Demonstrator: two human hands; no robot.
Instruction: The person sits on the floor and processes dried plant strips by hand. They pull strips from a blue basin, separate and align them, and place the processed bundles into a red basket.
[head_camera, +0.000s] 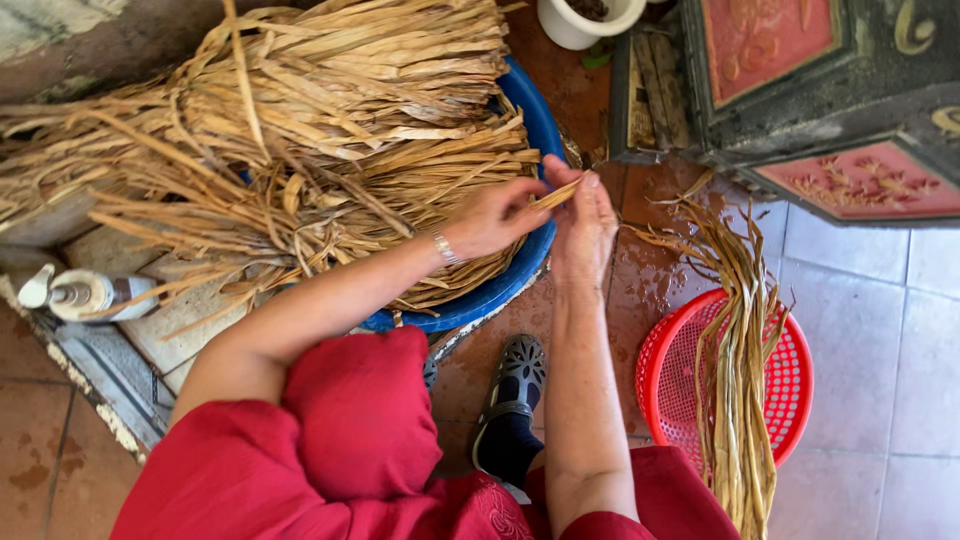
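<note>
Two hands met over the rim of the blue basin (520, 275), pinching one dry leaf strip (556, 194) between them. The left hand (495, 215) closed thumb and fingers on its lower end; the right hand (585, 225) gripped the upper end with its fingertips. The strip's long axis ran diagonally, rising towards the upper right. It looked flat, narrow, pale tan and stiff. A heaped pile of dried leaves (290, 140) filled the basin and overhung its edge to the left. To the right, wet tiled floor (870, 330) lay open between the dark painted cabinet (800, 90) and a red basket (790, 385) carrying longer, greener strips (735, 380).
</note>
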